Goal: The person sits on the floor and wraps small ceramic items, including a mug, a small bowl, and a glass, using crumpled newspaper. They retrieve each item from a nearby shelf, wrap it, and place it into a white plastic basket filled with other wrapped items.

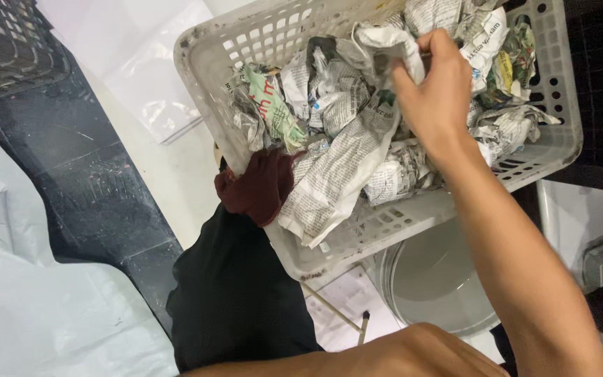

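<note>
My right hand (435, 91) reaches into a white perforated plastic basket (211, 63) and pinches a crumpled ball of newspaper (385, 40) near the top of the pile. The basket is heaped with several crumpled newspaper wads (336, 167). A dark red cloth (259, 185) hangs over the basket's near-left edge, above a black garment (239, 293). Along the bottom edge shows a bare patch of my left hand or wrist (413, 352); its fingers are hidden.
A dark woven basket (8, 42) sits at top left. Clear plastic bags (141, 63) lie on a white surface beside it. A white sheet (29, 293) covers the dark tiled floor (99, 181). A grey round basin (441, 283) stands under the basket.
</note>
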